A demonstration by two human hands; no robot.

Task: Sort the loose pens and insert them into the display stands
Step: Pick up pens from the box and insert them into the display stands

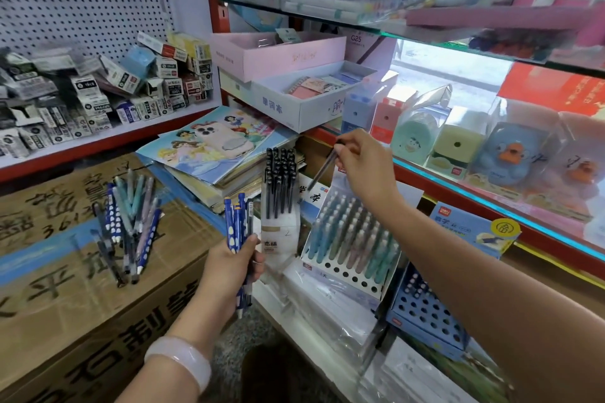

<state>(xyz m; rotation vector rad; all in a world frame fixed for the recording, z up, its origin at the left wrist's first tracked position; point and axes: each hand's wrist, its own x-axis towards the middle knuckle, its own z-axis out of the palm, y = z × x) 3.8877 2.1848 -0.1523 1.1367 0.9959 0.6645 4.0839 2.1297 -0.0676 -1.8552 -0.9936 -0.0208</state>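
Head view of a stationery shop corner. The left hand (233, 263), a pale bangle (183, 361) on its wrist, grips a bundle of blue pens (236, 224) upright, fingers curled round the barrels, near the front of the white stand (280, 239). That stand holds a tight block of black pens (281, 180), caps up. The right hand (361, 163) is raised above and beyond the pastel stand (347, 275); its thumb and fingertips pinch the top of a single grey pen (322, 170), which hangs tilted, tip down and to the left, in the air between the black pens and the pastel stand, touching neither. The pastel stand carries rows of pale blue, green and pink pens, with a near row of open holes. To its right, nearer, stands a blue stand (429, 314), mostly bare holes. On the left, loose pens (129, 226) lie heaped on a cardboard box (65, 311). Beyond the stands a pile of picture books (216, 154) carries a pink phone (222, 139). Small boxes (98, 88) crowd the far-left shelf under a pegboard (82, 3). Duck-shaped sharpeners (510, 154) sit on the right shelf.
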